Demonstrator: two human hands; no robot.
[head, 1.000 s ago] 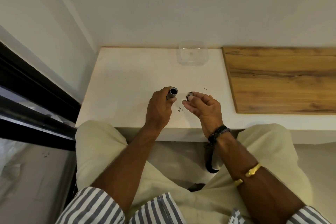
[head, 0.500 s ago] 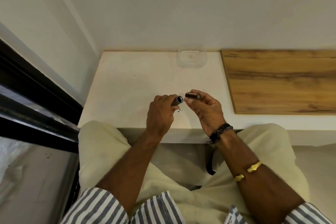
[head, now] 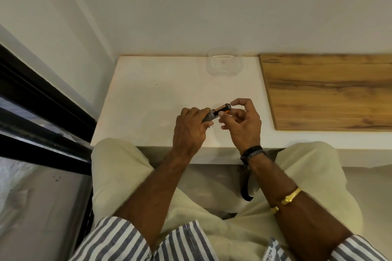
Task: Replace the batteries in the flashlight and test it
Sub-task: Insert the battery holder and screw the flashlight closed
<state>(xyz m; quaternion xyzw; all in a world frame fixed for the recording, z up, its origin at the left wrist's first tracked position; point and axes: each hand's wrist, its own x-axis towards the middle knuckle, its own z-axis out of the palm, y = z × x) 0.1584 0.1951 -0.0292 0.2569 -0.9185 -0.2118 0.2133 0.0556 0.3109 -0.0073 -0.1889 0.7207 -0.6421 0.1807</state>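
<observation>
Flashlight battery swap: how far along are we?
Done: the flashlight tube is open at its end, with no cap on it. In hand: the left hand grips the tube while the right hand feeds a battery into the opening; most of its length is outside. Left: seat the battery, refit the cap (not visible here), then switch on to test.

- A home-like room is showing: plain white walls (head: 191, 6) are meeting a white ledge (head: 148, 101).
- A wooden board (head: 328, 91) and a clear plastic container (head: 224, 63) are resting on it.
- A black-framed window (head: 42, 95) is running alongside.
</observation>
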